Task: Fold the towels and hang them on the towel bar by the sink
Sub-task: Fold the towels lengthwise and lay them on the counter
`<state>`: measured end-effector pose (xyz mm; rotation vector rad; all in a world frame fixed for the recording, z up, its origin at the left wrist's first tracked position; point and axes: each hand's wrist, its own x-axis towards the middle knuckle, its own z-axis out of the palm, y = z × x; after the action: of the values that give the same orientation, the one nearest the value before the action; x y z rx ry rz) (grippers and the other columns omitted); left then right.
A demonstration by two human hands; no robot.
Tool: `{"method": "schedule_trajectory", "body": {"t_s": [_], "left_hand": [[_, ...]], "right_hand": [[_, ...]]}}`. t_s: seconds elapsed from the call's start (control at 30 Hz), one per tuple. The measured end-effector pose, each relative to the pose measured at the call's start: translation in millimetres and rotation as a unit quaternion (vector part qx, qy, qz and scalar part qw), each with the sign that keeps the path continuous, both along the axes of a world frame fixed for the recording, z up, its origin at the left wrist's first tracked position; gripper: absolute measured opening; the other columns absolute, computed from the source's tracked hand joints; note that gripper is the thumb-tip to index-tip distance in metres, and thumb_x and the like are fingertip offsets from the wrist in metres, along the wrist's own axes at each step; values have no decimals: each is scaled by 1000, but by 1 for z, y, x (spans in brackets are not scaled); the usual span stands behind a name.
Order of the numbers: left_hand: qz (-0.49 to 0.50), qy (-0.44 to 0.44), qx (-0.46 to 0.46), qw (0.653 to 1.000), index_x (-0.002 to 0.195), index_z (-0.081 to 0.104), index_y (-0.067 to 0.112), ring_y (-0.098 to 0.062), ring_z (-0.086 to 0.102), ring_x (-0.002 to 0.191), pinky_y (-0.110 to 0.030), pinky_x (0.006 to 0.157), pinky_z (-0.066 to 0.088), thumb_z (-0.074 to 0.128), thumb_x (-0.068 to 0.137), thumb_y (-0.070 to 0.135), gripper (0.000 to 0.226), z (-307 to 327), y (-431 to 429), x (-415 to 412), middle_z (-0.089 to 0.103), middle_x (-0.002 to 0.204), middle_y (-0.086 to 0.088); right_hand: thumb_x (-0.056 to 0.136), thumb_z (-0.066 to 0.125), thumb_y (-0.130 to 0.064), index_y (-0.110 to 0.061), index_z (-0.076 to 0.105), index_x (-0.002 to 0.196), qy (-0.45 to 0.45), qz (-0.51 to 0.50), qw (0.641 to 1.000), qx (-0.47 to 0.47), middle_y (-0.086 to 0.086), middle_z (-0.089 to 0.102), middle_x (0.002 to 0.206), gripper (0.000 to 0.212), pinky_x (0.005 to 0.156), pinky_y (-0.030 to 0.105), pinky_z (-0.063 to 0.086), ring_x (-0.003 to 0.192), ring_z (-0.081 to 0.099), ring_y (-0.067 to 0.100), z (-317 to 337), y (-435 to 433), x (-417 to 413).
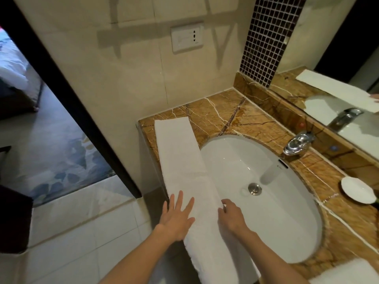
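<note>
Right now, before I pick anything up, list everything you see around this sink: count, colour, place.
Long folded terry towel: one, white, along the countertop left of the basin.
Veined marble countertop: one, brown, around the basin.
Oval ceramic sink basin: one, white, set into the countertop.
Round metal drain plug: one, silver, basin bottom.
Chrome faucet: one, silver, behind the basin.
Small round dish: one, white, right of the basin.
Second towel: one, white, bottom right corner.
Wall switch plate: one, white, wall above the long towel.
Mosaic tile strip: one, dark, left of the mirror.
Wall mirror: one, reflective, behind the faucet.
Left hand: one, flat on the long towel's left edge.
Right hand: one, fingers curled on its right edge.
</note>
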<state>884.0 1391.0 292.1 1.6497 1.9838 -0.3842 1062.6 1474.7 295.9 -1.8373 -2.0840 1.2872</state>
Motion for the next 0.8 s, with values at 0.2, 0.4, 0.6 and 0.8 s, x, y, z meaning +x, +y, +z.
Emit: {"method": "schedule_trajectory", "body": {"t_s": [0.2,0.4,0.6,0.8], "left_hand": [[-9,-1,1,1000,147,-20,33,-34,-22,143,-51,116,-10,18,99,54,65,-1,-7,3,-29,155,-7],[-25,18,16,999,147,-22,30,-34,-23,143,-53,115,-11,16,99,54,66,0,-8,5,-30,155,-9],[-36,20,39,998,147,-22,30,-35,-23,143,-53,115,-11,12,98,56,65,-4,-10,9,-29,155,-9],[-44,29,42,998,146,-23,30,-34,-24,143,-51,114,-13,11,96,60,68,-8,-4,9,-30,155,-8]], "right_hand": [[93,41,-14,-9,53,114,-32,21,999,22,7,63,99,25,76,30,44,91,58,26,5,-10,6],[95,39,-24,-10,46,100,-75,64,993,62,7,57,97,16,75,34,42,88,54,27,4,-17,11],[97,34,-33,-13,43,117,-117,140,975,124,7,52,105,29,76,34,37,95,50,28,5,-28,8],[101,26,-37,-22,37,134,-158,158,968,117,6,51,119,38,91,38,38,108,50,27,0,-34,6]]}}
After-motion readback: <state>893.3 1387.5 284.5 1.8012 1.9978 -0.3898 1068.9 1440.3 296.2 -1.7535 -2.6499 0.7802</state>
